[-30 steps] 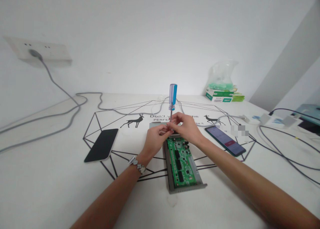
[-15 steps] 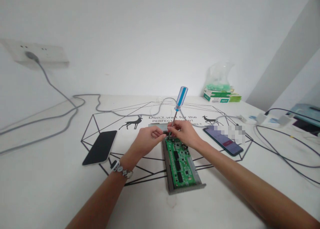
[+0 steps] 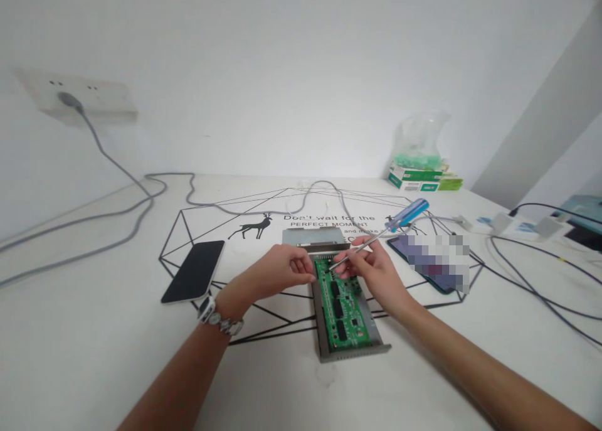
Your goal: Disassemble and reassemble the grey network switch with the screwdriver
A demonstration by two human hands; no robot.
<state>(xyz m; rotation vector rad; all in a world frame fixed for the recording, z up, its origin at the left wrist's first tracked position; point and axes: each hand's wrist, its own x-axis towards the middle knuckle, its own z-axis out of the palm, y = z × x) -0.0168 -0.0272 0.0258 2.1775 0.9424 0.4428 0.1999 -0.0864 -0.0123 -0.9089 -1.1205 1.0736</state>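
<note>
A green circuit board [image 3: 350, 315] lies in a grey metal casing [image 3: 357, 356] on the white table. Between its thumb and fingers, my right hand [image 3: 371, 265] holds a screwdriver [image 3: 408, 216] by the metal shaft. The blue-and-clear handle leans up to the right, and the tip points down at the far left part of the board. My left hand [image 3: 286, 268] is closed beside the casing's far left edge, fingers curled against the thumb; anything pinched there is hidden. Just beyond the board is a flat grey metal plate [image 3: 313, 236].
A dark phone [image 3: 194, 272] lies on the left, another phone [image 3: 418, 265] with a lit screen on the right. Grey cable [image 3: 235, 212] runs along the back. Power strips [image 3: 512, 226] and black cords are at right. Small boxes [image 3: 416, 177] under a plastic bag [image 3: 421, 136] stand by the wall.
The screwdriver has tipped from nearly upright to a slant toward the right. My right hand has shifted right and nearer, uncovering the metal plate. The left hand has drawn slightly back, its fingers more curled.
</note>
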